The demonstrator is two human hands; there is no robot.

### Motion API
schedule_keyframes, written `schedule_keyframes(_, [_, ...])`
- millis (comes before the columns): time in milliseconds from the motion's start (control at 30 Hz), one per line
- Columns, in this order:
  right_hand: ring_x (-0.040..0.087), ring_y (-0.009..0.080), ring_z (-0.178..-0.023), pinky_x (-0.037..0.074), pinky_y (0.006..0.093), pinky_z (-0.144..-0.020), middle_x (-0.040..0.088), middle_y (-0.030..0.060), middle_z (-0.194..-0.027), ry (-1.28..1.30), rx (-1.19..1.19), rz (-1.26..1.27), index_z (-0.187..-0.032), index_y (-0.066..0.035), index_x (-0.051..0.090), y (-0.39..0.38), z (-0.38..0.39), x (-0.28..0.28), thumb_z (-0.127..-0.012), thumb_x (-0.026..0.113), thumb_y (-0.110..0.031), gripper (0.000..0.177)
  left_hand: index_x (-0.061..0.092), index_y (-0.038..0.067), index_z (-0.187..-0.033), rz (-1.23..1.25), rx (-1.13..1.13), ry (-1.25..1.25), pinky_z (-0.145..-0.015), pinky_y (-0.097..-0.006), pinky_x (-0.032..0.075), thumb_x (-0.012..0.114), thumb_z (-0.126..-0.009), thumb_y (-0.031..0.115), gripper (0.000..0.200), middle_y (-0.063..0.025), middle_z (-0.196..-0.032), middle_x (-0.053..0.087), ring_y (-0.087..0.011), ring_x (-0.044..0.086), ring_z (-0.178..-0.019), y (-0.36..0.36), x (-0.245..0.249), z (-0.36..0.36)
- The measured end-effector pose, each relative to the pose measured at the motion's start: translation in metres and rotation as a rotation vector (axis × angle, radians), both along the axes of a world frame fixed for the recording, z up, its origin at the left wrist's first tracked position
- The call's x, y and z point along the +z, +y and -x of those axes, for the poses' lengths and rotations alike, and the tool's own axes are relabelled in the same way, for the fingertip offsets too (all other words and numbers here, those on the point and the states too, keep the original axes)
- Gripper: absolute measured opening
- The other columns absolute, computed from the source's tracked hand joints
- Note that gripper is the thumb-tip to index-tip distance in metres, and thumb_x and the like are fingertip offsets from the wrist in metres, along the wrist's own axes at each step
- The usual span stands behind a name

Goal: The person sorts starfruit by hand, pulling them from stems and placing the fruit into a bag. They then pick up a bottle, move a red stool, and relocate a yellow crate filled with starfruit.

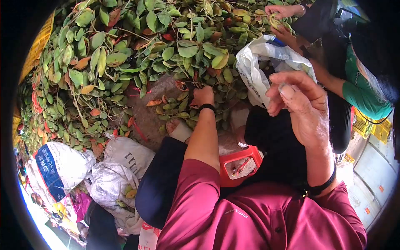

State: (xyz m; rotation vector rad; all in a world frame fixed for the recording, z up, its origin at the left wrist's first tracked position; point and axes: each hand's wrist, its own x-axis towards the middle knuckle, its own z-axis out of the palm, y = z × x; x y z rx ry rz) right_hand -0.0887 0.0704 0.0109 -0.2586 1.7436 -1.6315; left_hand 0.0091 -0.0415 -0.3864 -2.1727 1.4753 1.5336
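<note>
Loosely curling, with thumb and fingers apart, my right hand (310,106) is hovering before one crumpled white plastic bag (251,77). My left hand (204,96) is reaching into one broad heap of green, red-tinged leafy stems (116,58), its fingertips hiding; I'm not able to tell its grip. Brown bare ground (155,92) is lying open leftward. The heap is running off the top edge.

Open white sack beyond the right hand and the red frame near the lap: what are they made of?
White sack: probably plastic, film or woven, with a slight sheen; it shows crisp creases and printed lettering.
Red frame: likely hard moulded plastic, smooth and shiny, from its even colour and rounded corners; painted metal is possible.
</note>
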Motion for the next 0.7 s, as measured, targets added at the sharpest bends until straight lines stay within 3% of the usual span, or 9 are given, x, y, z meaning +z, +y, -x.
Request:
schedule_keyframes(100, [0.064, 0.0102, -0.073, 0.052, 0.0245, -0.066, 0.07, 0.0075, -0.092, 0.01, 0.007, -0.019, -0.114, -0.001, 0.067, 0.001, -0.003, 0.003, -0.095, 0.066, -0.019, 0.027, 0.051, -0.01, -0.129, -0.041, 0.085, 0.162, -0.073, -0.0438, 0.05, 0.056, -0.085, 0.007, 0.047, -0.0217, -0.1, 0.066, -0.0354, 0.065, -0.086, 0.001, -0.015, -0.011])
schedule_keyframes(200, [0.063, 0.0095, -0.072, 0.052, 0.0243, -0.065, 0.069, 0.0066, -0.09, 0.002, 0.025, -0.025, -0.114, 0.0, 0.067, 0.003, -0.003, 0.006, -0.095, 0.065, -0.016, 0.024, 0.05, -0.008, -0.121, -0.208, 0.241, 0.426, -0.052, -0.0359, 0.037, 0.052, -0.087, -0.003, 0.034, -0.0093, -0.078, 0.051, -0.0206, 0.045, -0.06, -0.017, 0.06, -0.023])
schedule_keyframes(233, [0.063, 0.0095, -0.072, 0.052, 0.0242, -0.065, 0.069, 0.0063, -0.09, -0.01, 0.024, -0.015, -0.113, 0.0, 0.067, 0.003, -0.003, 0.008, -0.095, 0.064, -0.015, 0.024, 0.049, -0.007, -0.117, -0.171, 0.18, 0.505, -0.047, -0.0362, 0.033, 0.052, -0.086, -0.003, 0.032, -0.0059, -0.072, 0.044, -0.016, 0.039, -0.054, -0.02, 0.081, -0.025])
schedule_keyframes(367, [0.063, 0.0097, -0.074, 0.051, 0.0233, -0.065, 0.069, 0.0046, -0.089, 0.169, 0.119, -0.055, -0.113, 0.003, 0.066, 0.004, -0.01, 0.001, -0.094, 0.064, -0.011, 0.024, 0.05, -0.002, -0.132, -0.17, 0.018, 0.754, -0.049, -0.0311, 0.047, 0.055, -0.083, 0.0, 0.05, -0.0061, -0.085, 0.057, -0.0149, 0.055, -0.062, -0.029, 0.176, -0.035])
schedule_keyframes(400, [0.063, 0.0131, -0.084, 0.052, 0.0277, -0.075, 0.07, 0.0085, -0.098, 0.234, 0.203, -0.137, -0.117, 0.0, 0.065, 0.005, -0.013, -0.002, -0.091, 0.069, -0.018, 0.032, 0.051, -0.002, -0.132, -0.166, -0.011, 0.827, -0.05, -0.0298, 0.05, 0.055, -0.082, -0.001, 0.05, -0.0062, -0.087, 0.059, -0.0148, 0.057, -0.064, -0.03, 0.198, -0.037])
schedule_keyframes(467, [0.064, 0.0178, -0.091, 0.052, 0.032, -0.082, 0.069, 0.0121, -0.103, 0.505, 0.193, -0.211, -0.119, 0.002, 0.063, 0.004, -0.026, -0.003, -0.087, 0.073, -0.017, 0.039, 0.052, -0.001, -0.131, -0.201, -0.059, 0.954, -0.052, -0.028, 0.055, 0.055, -0.082, 0.0, 0.049, -0.0062, -0.091, 0.06, -0.0144, 0.061, -0.067, -0.026, 0.25, -0.036])
schedule_keyframes(567, [0.067, 0.0327, -0.1, 0.051, 0.0376, -0.09, 0.069, 0.0244, -0.104, 0.723, 0.219, -0.232, -0.12, 0.006, 0.062, 0.011, -0.038, -0.012, -0.078, 0.078, -0.024, 0.055, 0.055, -0.001, -0.125, -0.318, -0.172, 1.077, -0.058, -0.0287, 0.061, 0.055, -0.082, 0.002, 0.043, -0.0068, -0.095, 0.063, -0.0145, 0.064, -0.075, -0.021, 0.327, -0.037])
schedule_keyframes(667, [0.067, 0.0333, -0.104, 0.051, 0.037, -0.091, 0.068, 0.0263, -0.108, 0.519, 0.339, -0.124, -0.121, 0.006, 0.061, 0.017, -0.039, 0.002, -0.077, 0.078, -0.021, 0.054, 0.058, -0.002, -0.118, -0.412, -0.24, 1.033, -0.06, -0.0297, 0.062, 0.056, -0.083, 0.003, 0.035, -0.0078, -0.094, 0.064, -0.0155, 0.066, -0.074, -0.02, 0.375, -0.049])
schedule_keyframes(700, [0.068, 0.0276, -0.098, 0.054, 0.0348, -0.084, 0.069, 0.023, -0.108, 0.479, 0.349, 0.017, -0.124, 0.005, 0.061, 0.018, -0.04, 0.005, -0.082, 0.075, -0.017, 0.05, 0.058, -0.003, -0.114, -0.352, -0.259, 1.035, -0.063, -0.0311, 0.063, 0.056, -0.084, 0.004, 0.031, -0.0088, -0.093, 0.065, -0.017, 0.067, -0.072, -0.018, 0.392, -0.052])
